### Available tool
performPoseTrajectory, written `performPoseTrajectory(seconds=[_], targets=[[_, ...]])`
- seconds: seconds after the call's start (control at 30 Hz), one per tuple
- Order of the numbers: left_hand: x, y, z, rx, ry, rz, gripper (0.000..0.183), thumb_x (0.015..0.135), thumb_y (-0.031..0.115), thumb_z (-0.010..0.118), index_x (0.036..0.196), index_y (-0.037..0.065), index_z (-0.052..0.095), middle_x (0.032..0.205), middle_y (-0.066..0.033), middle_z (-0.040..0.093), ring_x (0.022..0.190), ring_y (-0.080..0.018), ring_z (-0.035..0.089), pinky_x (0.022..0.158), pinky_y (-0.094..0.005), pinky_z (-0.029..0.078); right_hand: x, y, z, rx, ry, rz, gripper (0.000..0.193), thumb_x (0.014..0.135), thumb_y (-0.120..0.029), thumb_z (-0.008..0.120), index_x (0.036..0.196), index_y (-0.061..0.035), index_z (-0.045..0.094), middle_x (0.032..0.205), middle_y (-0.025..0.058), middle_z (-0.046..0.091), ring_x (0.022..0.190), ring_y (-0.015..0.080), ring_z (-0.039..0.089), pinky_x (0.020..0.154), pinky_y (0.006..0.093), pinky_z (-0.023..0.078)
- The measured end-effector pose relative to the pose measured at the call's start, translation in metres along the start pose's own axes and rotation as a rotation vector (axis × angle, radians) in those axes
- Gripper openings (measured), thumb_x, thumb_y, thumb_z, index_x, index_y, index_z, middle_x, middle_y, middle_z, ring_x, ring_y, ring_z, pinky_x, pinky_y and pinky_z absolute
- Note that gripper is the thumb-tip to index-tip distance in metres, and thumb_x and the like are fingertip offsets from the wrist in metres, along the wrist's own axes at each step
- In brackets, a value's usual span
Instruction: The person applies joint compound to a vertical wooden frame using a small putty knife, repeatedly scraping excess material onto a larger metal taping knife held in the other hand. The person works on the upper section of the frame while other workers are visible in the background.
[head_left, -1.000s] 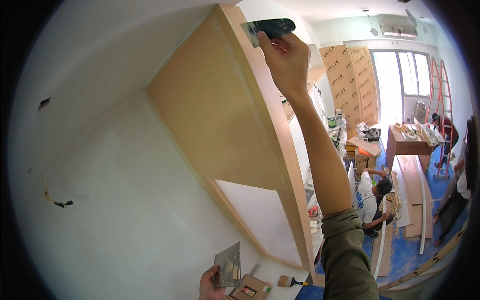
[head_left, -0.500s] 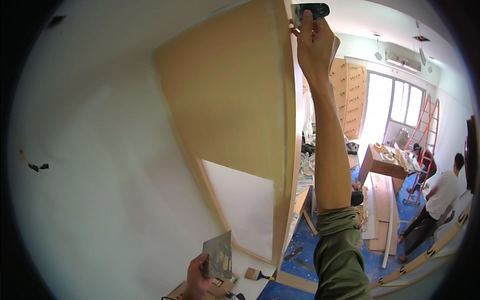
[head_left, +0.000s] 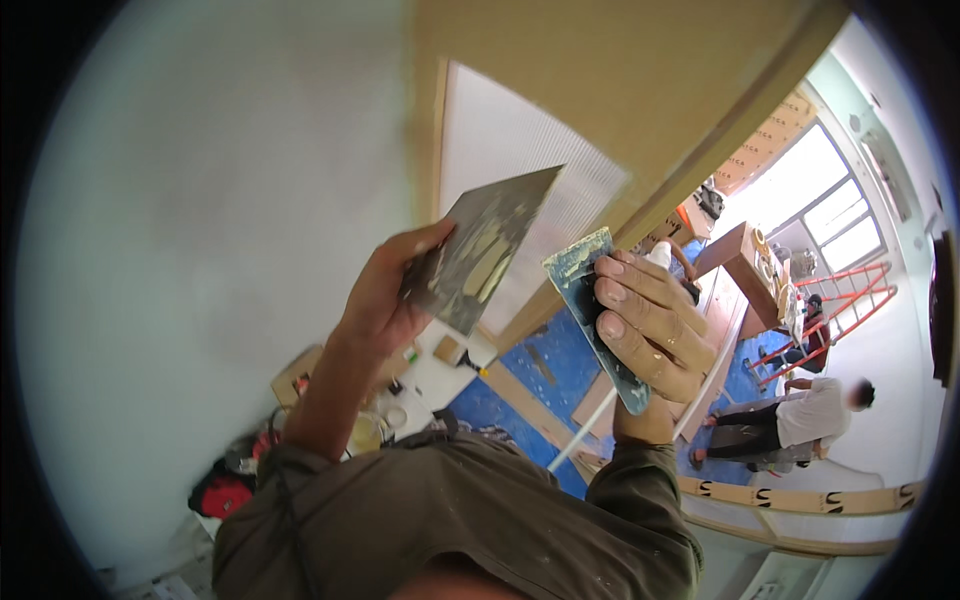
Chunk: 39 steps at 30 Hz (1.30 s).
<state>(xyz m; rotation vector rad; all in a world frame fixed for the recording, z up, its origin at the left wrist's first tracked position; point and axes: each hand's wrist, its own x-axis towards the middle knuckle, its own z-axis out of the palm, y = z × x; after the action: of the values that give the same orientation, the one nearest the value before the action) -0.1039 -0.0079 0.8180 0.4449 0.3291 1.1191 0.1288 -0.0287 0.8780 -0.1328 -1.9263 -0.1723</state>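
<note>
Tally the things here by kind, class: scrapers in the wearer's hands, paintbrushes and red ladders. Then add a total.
Scrapers: 2 (grey scraper in the left hand, dark blue scraper in the right hand)
Paintbrush: 1
Red ladder: 1
Total: 4

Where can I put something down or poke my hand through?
A bare patch shows on the white surface, between the paintbrush and round containers; it's crowded around those containers. A narrow gap shows between the held grey plate and blue scraper.
</note>
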Motion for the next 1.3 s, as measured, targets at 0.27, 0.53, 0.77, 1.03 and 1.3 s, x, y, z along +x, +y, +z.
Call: performPoseTrajectory(seconds=[0.27, 0.53, 0.77, 1.03, 1.3], targets=[[0.020, 0.006, -0.007, 0.052, 0.023, -0.148, 0.024, 0.095, 0.017, 0.054, 0.101, -0.005, 0.061, 0.093, -0.0100, 0.065, 0.080, -0.0154, 0.065, 0.073, -0.0282, 0.053, -0.045, 0.016, 0.048, 0.064, -0.036, 0.040, 0.016, 0.069, 0.002, 0.070, 0.084, 0.0068, 0.069, 0.096, 0.0192, 0.068, 0.098, 0.0356, 0.066, 0.094, 0.0473, 0.050], [0.007, 0.022, -0.016, 0.343, 0.144, -0.038, 0.022, 0.094, 0.021, 0.056, 0.082, 0.004, 0.061, 0.063, 0.0030, 0.053, 0.049, -0.0035, 0.044, 0.046, -0.0210, 0.037, -0.045, 0.002, 0.027, 0.257, -0.065, 0.212, 0.008, 0.080, 0.003, 0.065, 0.080, 0.0104, 0.062, 0.086, 0.0238, 0.066, 0.086, 0.0418, 0.067, 0.082, 0.0507, 0.055], [-0.018, 0.037, -0.014, 0.806, 0.046, 0.085, 0.029, 0.094, 0.026, 0.057, 0.073, 0.006, 0.058, 0.054, 0.0074, 0.042, 0.043, -0.0015, 0.030, 0.040, -0.0209, 0.021, 0.028, 0.011, 0.019, 0.332, -0.522, 0.112, 0.021, 0.071, -0.007, 0.069, 0.084, 0.0083, 0.066, 0.082, 0.0224, 0.067, 0.081, 0.0372, 0.069, 0.073, 0.0460, 0.059], [-0.033, 0.032, -0.006, 0.893, 0.114, 0.088, 0.028, 0.093, 0.028, 0.058, 0.072, 0.009, 0.058, 0.056, 0.0099, 0.036, 0.047, 0.0002, 0.026, 0.042, -0.0220, 0.017, 0.038, -0.008, 0.021, 0.320, -0.734, 0.242, 0.020, 0.062, -0.011, 0.068, 0.074, 0.0050, 0.068, 0.077, 0.0188, 0.069, 0.077, 0.0306, 0.071, 0.071, 0.0412, 0.060], [-0.042, 0.041, -0.046, 0.642, 0.274, 0.187, 0.024, 0.092, 0.022, 0.059, 0.073, 0.008, 0.059, 0.057, 0.0096, 0.041, 0.046, 0.0003, 0.029, 0.042, -0.0207, 0.020, 0.002, 0.003, 0.001, 0.545, -0.148, 1.097, 0.017, 0.078, -0.003, 0.074, 0.091, 0.0044, 0.067, 0.082, 0.0078, 0.067, 0.070, 0.0130, 0.063, 0.063, 0.0263, 0.053]])
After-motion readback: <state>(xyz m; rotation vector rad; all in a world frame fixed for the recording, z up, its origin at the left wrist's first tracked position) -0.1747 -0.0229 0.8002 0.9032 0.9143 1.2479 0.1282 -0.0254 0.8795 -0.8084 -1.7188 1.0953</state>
